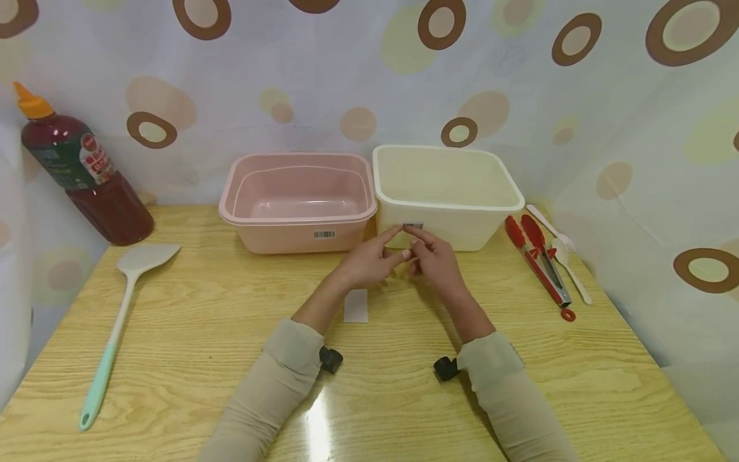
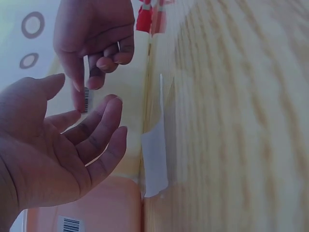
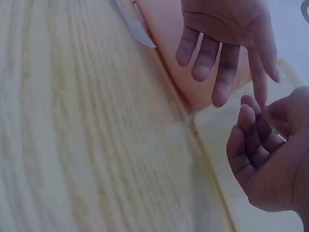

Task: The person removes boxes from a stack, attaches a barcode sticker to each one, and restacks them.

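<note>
At the front wall of the cream bin (image 1: 456, 228), both hands meet over a small barcode label (image 1: 413, 225). My left hand (image 1: 372, 260) reaches in from the left, its index fingertip at the label's edge. From the right comes my right hand (image 1: 437, 263), index finger extended to the label and the other fingers loosely bent. In the left wrist view the label (image 2: 86, 100) sits right by the fingertips. A small white piece of paper (image 1: 356, 307), curled up at one end, lies on the table just below my left hand.
The pink bin (image 1: 283, 237), with its own barcode label (image 1: 324, 235), stands left of the cream bin. A sauce bottle (image 1: 110, 205) and a spatula (image 1: 124, 301) are at left. Red tongs (image 1: 539, 266), a fork (image 1: 548, 224) and a spoon (image 1: 571, 273) lie at right.
</note>
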`<state>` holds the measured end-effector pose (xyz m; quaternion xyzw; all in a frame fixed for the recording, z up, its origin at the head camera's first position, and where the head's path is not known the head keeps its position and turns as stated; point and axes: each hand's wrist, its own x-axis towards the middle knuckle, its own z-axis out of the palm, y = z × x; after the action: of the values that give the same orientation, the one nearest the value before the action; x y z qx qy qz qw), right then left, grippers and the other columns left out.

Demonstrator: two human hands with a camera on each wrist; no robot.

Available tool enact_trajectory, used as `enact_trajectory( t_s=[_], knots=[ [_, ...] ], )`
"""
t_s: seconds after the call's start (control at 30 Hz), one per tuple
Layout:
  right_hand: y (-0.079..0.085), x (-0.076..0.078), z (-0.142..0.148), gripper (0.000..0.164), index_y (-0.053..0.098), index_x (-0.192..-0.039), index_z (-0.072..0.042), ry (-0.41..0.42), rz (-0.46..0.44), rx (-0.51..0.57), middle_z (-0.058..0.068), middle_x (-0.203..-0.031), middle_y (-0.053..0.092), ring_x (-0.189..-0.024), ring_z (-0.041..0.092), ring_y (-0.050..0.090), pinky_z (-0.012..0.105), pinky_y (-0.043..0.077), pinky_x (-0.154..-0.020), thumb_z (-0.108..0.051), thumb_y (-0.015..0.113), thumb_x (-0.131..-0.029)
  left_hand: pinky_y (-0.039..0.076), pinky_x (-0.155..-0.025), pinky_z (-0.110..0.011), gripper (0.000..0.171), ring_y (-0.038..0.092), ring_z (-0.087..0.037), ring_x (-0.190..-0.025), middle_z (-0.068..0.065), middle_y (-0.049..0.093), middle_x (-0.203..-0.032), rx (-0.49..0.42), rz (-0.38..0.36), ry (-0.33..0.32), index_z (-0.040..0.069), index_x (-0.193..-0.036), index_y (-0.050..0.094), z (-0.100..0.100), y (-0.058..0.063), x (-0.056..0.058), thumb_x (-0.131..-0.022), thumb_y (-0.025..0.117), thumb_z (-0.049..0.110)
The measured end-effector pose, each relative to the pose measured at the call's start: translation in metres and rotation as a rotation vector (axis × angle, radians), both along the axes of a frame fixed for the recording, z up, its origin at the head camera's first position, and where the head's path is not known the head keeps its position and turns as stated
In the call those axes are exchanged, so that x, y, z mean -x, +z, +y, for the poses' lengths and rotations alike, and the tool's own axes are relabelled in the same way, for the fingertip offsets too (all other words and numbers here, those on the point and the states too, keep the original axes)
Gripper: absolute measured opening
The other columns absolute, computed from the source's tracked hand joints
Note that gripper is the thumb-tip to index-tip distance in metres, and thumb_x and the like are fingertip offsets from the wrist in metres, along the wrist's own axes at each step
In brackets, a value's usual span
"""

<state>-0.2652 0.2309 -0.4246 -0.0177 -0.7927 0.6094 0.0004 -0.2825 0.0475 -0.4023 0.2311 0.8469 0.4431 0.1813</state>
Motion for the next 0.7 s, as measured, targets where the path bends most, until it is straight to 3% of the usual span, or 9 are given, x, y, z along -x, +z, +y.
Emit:
enact_trajectory(
  t_s=[0.3, 0.43, 0.7],
  knots=[
    [0.003, -0.002, 0.009, 0.035, 0.063, -0.140, -0.021, -0.059, 0.059, 0.052, -0.004, -0.078, 0.068, -0.060, 0.009, 0.057, 0.023, 0.056, -0.065, -0.025, 0.048, -0.108, 0.055, -0.078, -0.035, 0.070, 0.071, -0.023, -0.105, -0.008, 0.070, -0.131, -0.027, -0.011, 0.022, 0.035, -0.162, 0.022, 0.002, -0.003, 0.000, -0.102, 0.047, 0.059],
    [0.003, -0.002, 0.015, 0.034, 0.066, -0.136, -0.018, -0.108, 0.078, 0.066, -0.004, -0.078, 0.067, -0.060, 0.010, 0.057, 0.021, 0.056, -0.064, -0.024, 0.048, -0.108, 0.055, -0.086, -0.037, 0.069, 0.071, -0.023, -0.109, -0.007, 0.069, -0.133, -0.030, -0.009, 0.015, 0.034, -0.162, 0.022, 0.003, -0.004, -0.001, -0.103, 0.048, 0.056],
    [0.008, -0.002, 0.019, 0.033, 0.070, -0.131, -0.013, -0.136, 0.098, 0.056, -0.004, -0.076, 0.067, -0.058, 0.009, 0.057, 0.026, 0.058, -0.065, -0.021, 0.049, -0.107, 0.055, -0.089, -0.040, 0.069, 0.071, -0.023, -0.109, -0.008, 0.068, -0.135, -0.015, 0.002, 0.015, 0.034, -0.162, 0.022, 0.004, -0.002, 0.001, -0.103, 0.048, 0.056]
  ],
)
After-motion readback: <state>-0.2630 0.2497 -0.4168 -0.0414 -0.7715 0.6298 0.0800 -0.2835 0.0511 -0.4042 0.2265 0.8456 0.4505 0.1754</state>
